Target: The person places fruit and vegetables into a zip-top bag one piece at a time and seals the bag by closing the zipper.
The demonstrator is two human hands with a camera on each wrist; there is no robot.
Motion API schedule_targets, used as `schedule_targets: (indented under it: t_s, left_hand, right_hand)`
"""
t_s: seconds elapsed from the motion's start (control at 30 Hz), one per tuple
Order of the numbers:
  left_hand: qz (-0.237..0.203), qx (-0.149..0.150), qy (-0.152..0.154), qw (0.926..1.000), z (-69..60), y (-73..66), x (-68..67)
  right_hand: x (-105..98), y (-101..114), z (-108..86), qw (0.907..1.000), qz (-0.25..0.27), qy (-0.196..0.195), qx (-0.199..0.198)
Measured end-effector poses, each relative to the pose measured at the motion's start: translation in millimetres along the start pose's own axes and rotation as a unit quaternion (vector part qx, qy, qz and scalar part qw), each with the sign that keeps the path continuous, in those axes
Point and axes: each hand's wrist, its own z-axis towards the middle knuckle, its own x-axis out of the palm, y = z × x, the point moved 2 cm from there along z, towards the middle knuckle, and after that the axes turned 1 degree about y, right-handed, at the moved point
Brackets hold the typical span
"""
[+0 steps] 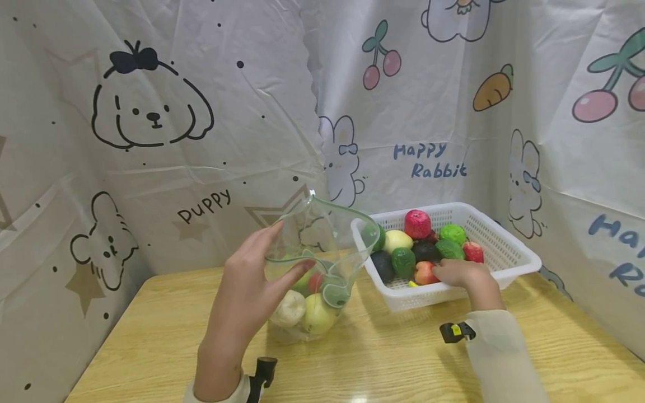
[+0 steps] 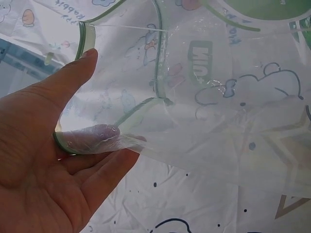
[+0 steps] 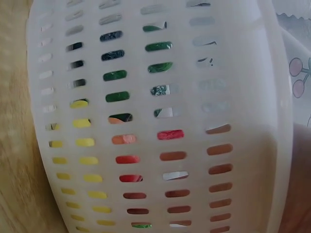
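A clear bag with a green rim (image 1: 347, 274) stands on the table, holding a whitish item (image 1: 289, 308), a yellow-green fruit (image 1: 319, 314) and a red one. My left hand (image 1: 247, 285) grips the bag's rim, thumb and fingers spread at its mouth; the left wrist view shows the film (image 2: 204, 131) between them. My right hand (image 1: 464, 275) reaches over the front edge of the white basket (image 1: 418, 299), its fingers at a red-orange fruit (image 1: 425, 272). Its fingertips are partly hidden there. In the right wrist view the basket's slotted wall (image 3: 252, 97) covers most of the hand.
The basket also holds a pink-red fruit (image 1: 417, 224), a pale yellow one (image 1: 398, 242), a bumpy green one (image 1: 452, 233) and several dark green ones. Behind the wooden table (image 1: 166, 330) hangs a printed white cloth (image 1: 242, 112).
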Motion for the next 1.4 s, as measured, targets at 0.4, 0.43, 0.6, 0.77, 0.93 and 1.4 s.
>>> schedule_targets:
  t_s: [0.4,0.43,0.6,0.77,0.93,1.4]
  left_hand:
    - [-0.004,0.005,-0.005,1.0,1.1,-0.3,0.2]
    - [-0.003,0.005,-0.004,1.0,1.3,-0.4,0.4]
    - [-0.001,0.004,-0.001,1.0,1.1,-0.4,0.9]
    - [-0.001,0.005,-0.004,1.0,0.2,-0.4,-0.5]
    - [0.001,0.005,-0.003,1.0,-0.9,-0.3,-1.5]
    - [0.002,-0.005,0.004,1.0,-1.0,0.2,-3.0]
  right_hand:
    - [0,0,0.9,0.9998,0.018,0.012,0.0]
    - [1,0,1.0,0.9996,0.023,0.014,0.0]
    - [3,-1,0.2,0.9985,0.049,0.02,0.011]
    - [0,1,-0.7,0.9998,0.018,-0.004,0.004]
    - [-6,6,-5.5,0.9992,-0.008,-0.036,-0.018]
    - [-4,18,-5.6,0.9894,0.027,-0.111,-0.089]
